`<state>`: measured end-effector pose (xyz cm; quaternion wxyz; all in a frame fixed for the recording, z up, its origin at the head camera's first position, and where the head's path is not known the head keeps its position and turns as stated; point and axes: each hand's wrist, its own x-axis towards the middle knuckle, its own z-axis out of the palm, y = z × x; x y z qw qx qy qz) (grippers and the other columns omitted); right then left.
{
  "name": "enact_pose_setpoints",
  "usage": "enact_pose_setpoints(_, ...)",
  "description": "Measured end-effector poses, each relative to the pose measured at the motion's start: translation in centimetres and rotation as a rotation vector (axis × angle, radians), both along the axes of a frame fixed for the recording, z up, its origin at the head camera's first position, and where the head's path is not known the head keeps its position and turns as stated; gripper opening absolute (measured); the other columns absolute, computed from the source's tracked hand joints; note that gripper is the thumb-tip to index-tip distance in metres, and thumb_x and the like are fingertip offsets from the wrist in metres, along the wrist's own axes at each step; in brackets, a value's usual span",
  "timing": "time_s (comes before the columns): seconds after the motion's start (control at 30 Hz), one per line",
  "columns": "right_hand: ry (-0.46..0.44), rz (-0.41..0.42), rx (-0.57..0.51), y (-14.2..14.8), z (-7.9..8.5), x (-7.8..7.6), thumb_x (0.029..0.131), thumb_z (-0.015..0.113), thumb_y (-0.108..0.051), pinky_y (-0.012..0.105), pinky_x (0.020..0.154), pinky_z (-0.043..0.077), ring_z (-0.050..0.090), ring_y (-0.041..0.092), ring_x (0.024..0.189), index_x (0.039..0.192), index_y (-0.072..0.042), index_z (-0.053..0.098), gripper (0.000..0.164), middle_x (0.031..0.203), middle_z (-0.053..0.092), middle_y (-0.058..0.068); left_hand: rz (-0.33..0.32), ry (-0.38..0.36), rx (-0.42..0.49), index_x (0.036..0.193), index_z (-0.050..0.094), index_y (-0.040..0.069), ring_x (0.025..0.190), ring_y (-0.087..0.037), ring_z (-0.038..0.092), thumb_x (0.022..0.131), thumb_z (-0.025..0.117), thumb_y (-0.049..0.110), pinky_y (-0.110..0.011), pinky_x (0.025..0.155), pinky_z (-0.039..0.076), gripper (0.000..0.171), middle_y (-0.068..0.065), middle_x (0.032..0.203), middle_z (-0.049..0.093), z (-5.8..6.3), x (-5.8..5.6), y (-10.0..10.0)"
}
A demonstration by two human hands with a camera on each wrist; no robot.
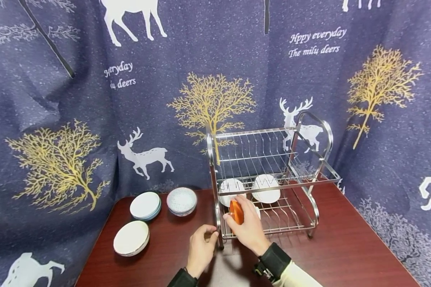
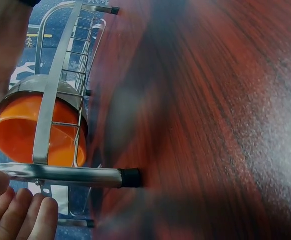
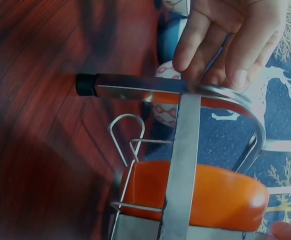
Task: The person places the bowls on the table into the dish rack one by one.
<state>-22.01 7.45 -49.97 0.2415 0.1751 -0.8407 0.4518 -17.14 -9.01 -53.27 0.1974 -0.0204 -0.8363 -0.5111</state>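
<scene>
An orange bowl (image 1: 236, 212) stands tilted on its side at the left end of the lower tier of the metal dish rack (image 1: 265, 231). My right hand (image 1: 250, 230) holds it between thumb and fingers. In the left wrist view the bowl (image 2: 23, 122) faces me with its hollow side, a greyish bowl (image 2: 35, 84) close behind it. My left hand (image 1: 202, 246) is at the rack's front left post, its fingertips right at the metal. Loosely bent fingers of that left hand (image 3: 235, 40) show beside the tube in the right wrist view.
Two white bowls (image 1: 266, 189) lean in the back of the lower tier; the upper tier's wires run above my right hand. On the table's left side are a cream bowl (image 1: 131, 238), a blue-sided bowl (image 1: 145, 206) and a speckled bowl (image 1: 181, 201). A patterned curtain (image 1: 147, 111) hangs behind.
</scene>
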Motion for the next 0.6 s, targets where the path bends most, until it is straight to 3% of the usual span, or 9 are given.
enact_pose_setpoints(0.23,0.054,0.033,0.034,-0.9,0.1,0.1,0.08,0.075,-0.036,0.046,0.102,0.037,0.045,0.027,0.126,0.134,-0.008,0.051,0.065,0.137,0.05,0.01,0.003,0.036,-0.008,0.088,0.067,0.005,0.074,-0.013,0.066,0.082,0.07,-0.003,-0.025,0.067,0.055,0.01,-0.003,0.085,0.067,-0.1,0.2,-0.6)
enact_pose_setpoints(0.43,0.007,0.062,0.015,-1.7,0.3,0.6,0.08,0.074,-0.037,0.049,0.102,0.036,0.04,0.022,0.131,0.136,-0.012,0.049,0.066,0.141,0.046,0.003,0.011,0.054,-0.009,0.087,0.067,0.002,0.074,-0.014,0.066,0.082,0.07,-0.003,-0.025,0.067,0.055,0.008,-0.006,0.084,0.067,0.2,0.4,-1.0)
enact_pose_setpoints(0.6,0.019,0.098,-0.004,-2.3,0.3,0.7,0.08,0.075,-0.032,0.043,0.103,0.037,0.042,0.02,0.128,0.133,-0.009,0.052,0.062,0.137,0.049,0.005,0.018,0.055,-0.029,0.087,0.067,0.004,0.075,-0.015,0.066,0.083,0.07,-0.001,-0.025,0.067,0.055,0.007,-0.004,0.084,0.066,0.3,0.5,-1.6)
